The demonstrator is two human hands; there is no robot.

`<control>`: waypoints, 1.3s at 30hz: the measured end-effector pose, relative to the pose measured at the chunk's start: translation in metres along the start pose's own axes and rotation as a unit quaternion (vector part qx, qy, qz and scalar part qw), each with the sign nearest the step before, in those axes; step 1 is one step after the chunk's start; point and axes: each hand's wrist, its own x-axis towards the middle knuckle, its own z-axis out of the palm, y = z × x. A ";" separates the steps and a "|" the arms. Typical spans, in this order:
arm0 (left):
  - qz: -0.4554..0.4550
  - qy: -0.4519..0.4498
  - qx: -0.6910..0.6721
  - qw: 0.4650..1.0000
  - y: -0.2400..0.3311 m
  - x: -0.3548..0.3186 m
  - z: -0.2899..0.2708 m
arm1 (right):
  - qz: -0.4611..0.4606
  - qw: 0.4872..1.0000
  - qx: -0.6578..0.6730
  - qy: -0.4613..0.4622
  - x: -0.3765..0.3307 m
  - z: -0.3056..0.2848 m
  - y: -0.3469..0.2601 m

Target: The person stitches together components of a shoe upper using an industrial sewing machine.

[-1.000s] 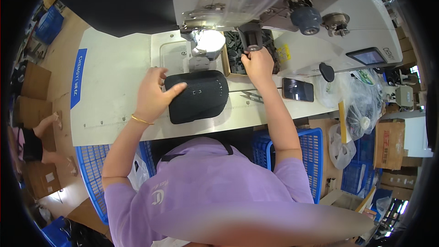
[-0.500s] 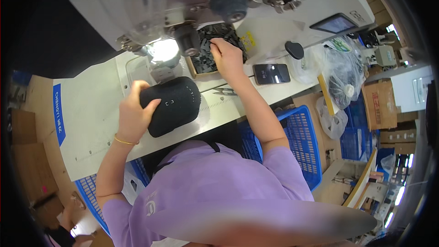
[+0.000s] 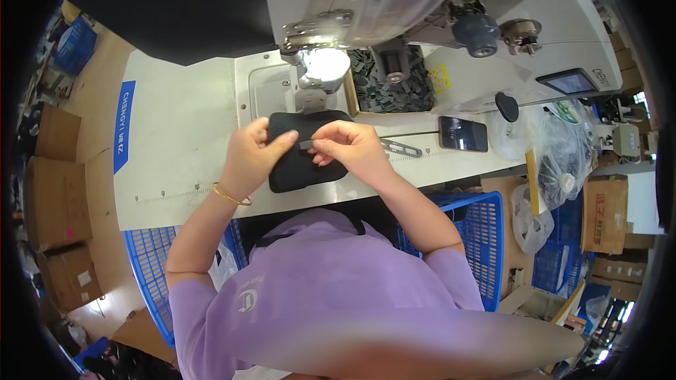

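While both hands pinch a small grey tab (image 3: 308, 145) onto the black pouch (image 3: 304, 155) on the desk (image 3: 183, 127), left hand (image 3: 251, 155) should pin fabric flat, right hand (image 3: 350, 146) square the tab.

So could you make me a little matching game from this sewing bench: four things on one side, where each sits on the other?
Things:
1. black fabric piece
2. phone
3. blue basket
4. box of small dark pieces

Places:
A. below the table edge, beside the person's right arm
B. flat on the table, right of the hands
C. behind the hands, at the machine's base
D. held under both hands

Pairs: 1-D, 2-B, 3-A, 4-C
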 end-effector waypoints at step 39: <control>0.043 0.016 -0.121 0.992 0.054 0.032 0.001 | -0.068 0.965 -0.078 0.239 0.012 0.007 -0.068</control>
